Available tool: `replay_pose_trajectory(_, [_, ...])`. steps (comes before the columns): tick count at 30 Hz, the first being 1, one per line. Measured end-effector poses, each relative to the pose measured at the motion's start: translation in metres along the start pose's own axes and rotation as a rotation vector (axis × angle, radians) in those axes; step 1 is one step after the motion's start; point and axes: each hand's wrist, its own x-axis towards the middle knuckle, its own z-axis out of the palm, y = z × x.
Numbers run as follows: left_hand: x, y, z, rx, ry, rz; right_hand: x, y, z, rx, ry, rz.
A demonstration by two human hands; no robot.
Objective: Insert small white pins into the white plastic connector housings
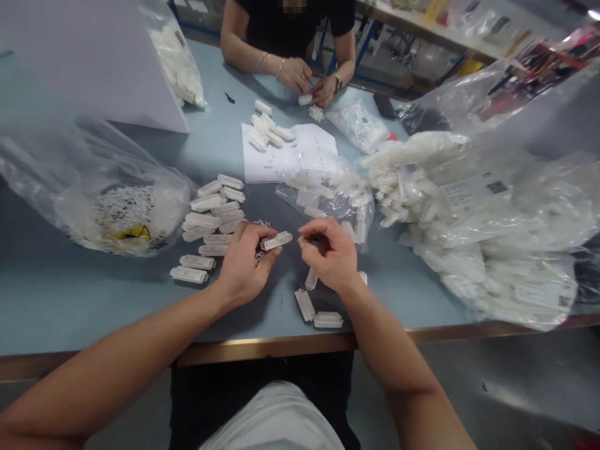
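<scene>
Between thumb and fingers, my left hand [246,262] grips a white slotted plastic housing [277,241], its row of small openings facing up. My right hand [332,253] is just to the right of it, thumb and forefinger pinched together; what sits between those fingertips is too small to name. Small white pieces [262,223] lie partly hidden behind my left hand. Left of that hand, similar white housings [206,222] are stacked in rows. A few more housings [328,320] lie loose below my right hand, near the table's front edge.
A clear bag of small white parts [124,209] stands at left. Large bags of white parts [450,206] crowd the right. Beyond lie an open clear bag [328,187] and a paper sheet [255,169] with housings. Across the table [117,312], a co-worker's hands [312,84] handle a white piece.
</scene>
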Motion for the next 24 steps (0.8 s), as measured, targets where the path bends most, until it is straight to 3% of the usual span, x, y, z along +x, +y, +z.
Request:
replay_pose_trajectory(6, [-0.002, 0.0, 0.001, 0.027, 0.01, 0.044, -0.001, 0.005, 0.001, -0.159, -0.086, -0.22])
replay_pose_trajectory(15, [-0.006, -0.001, 0.002, 0.096, 0.048, 0.123, -0.003, 0.007, 0.004, -0.338, -0.09, -0.361])
replay_pose_trajectory(24, [-0.01, -0.005, 0.006, 0.15, 0.04, 0.159, -0.004, 0.008, 0.001, -0.344, -0.164, -0.338])
